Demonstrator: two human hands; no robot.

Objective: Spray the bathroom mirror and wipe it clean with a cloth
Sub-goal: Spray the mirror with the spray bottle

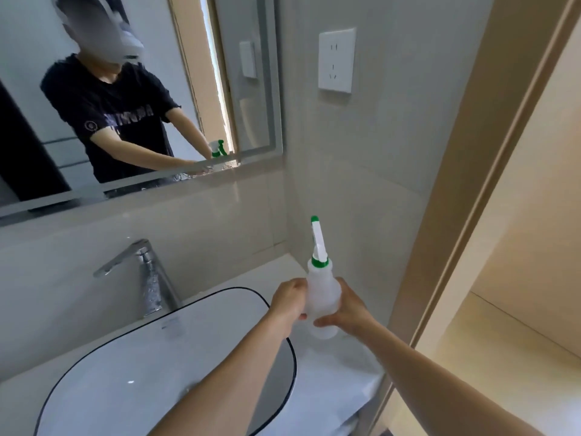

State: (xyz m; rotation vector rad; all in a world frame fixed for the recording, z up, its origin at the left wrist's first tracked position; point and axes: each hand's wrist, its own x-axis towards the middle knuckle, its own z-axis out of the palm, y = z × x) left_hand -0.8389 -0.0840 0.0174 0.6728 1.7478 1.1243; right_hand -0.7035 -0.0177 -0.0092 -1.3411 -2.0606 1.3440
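Both hands' grip around upright white spray bottle (323, 294), contents indiscernible.

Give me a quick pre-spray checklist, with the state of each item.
1. Spray bottle held: ok, left hand and right hand both grip it.
2. Bottle upright: ok.
3. Nozzle aimed at mirror: not ok, it points at the corner wall.
4. Finger on trigger: not ok, both hands are on the body.
5. Cloth ready: cannot tell, none clearly visible.
6. Liquid level: cannot tell.
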